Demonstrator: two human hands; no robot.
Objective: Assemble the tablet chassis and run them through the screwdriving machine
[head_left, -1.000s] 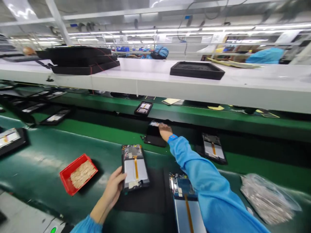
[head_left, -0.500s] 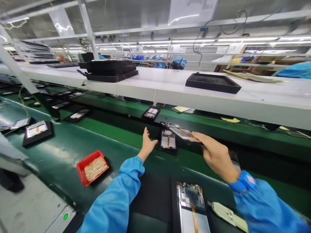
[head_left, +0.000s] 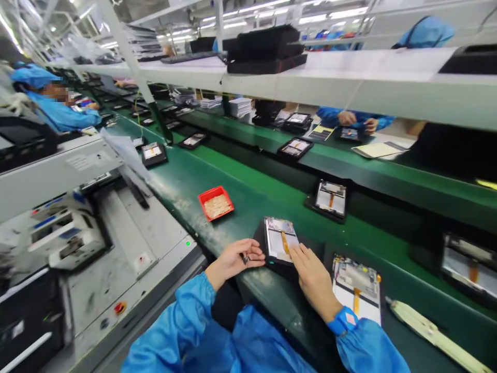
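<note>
An opened tablet-like device (head_left: 276, 242), with a white panel and an orange strip, lies on a dark mat on the green bench (head_left: 182, 178). The right hand (head_left: 315, 284) rests its fingers, extended and close together, on the device's lower right. The left hand (head_left: 232, 261) is loosely curled at its left edge; whether it grips the small dark object at its fingers, I cannot tell.

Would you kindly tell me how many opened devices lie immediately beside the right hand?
2: left device, partly covered by the right hand; right device, partly hidden by the wrist.
</note>
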